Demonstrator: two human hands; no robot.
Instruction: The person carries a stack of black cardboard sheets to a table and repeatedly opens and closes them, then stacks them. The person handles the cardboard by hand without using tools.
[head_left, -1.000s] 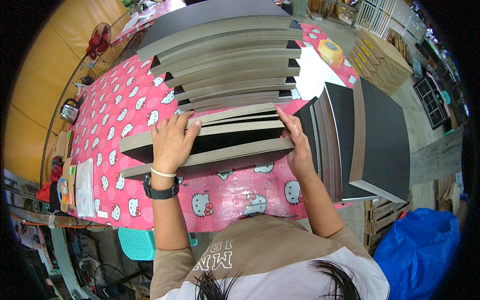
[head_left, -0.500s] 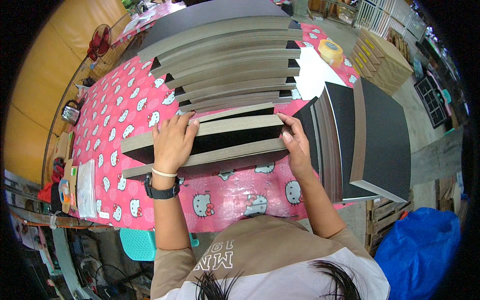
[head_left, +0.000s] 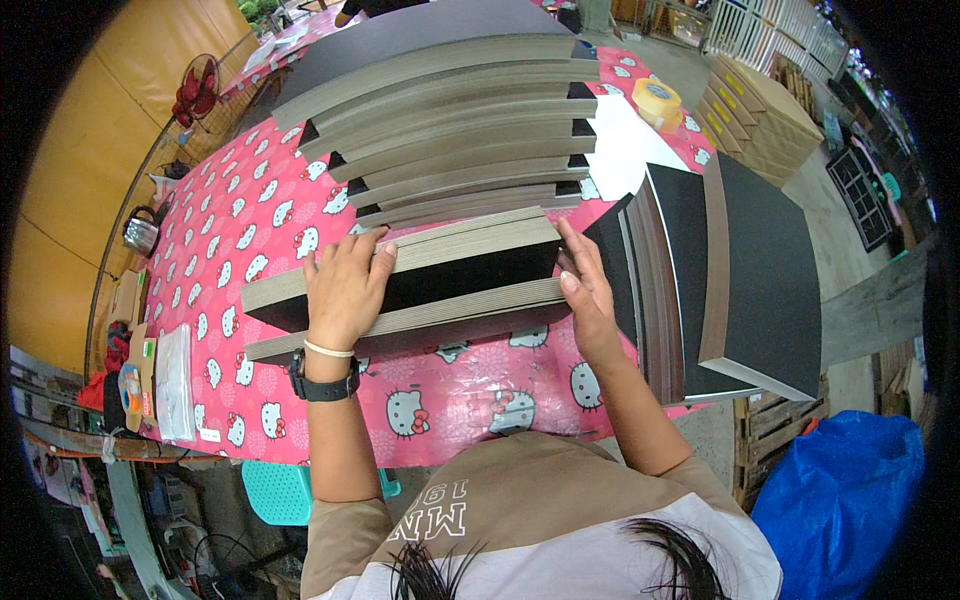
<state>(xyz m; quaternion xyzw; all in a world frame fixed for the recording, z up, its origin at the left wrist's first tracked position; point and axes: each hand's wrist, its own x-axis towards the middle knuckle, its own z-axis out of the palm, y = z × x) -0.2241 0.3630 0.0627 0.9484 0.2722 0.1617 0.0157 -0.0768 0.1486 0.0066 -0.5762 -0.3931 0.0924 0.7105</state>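
Two bundles of black boards with layered grey edges stand on edge before me, the rear bundle [head_left: 470, 236] leaning behind the front bundle [head_left: 470, 301]. My left hand [head_left: 345, 285] reaches across both near their left part, its fingers closed over the rear bundle's top edge. Against the right ends rests my right hand [head_left: 590, 290], fingers stretched up along the rear bundle and thumb near the front one. Beyond them rises a tall pile of similar black boards [head_left: 450, 125] in several offset layers.
More black boards [head_left: 765, 270] lie at the right beside a white sheet [head_left: 625, 150] and rolls of clear tape [head_left: 657, 103]. The pink patterned tablecloth [head_left: 230, 240] covers the table. Clear plastic sleeves [head_left: 174, 385] lie at the left edge; a teal stool [head_left: 277, 492] stands below.
The gap within the rear bundle has closed, and its top edges now lie together. My right hand has shifted slightly left and its fingers have straightened along the ends. My left hand stays put.
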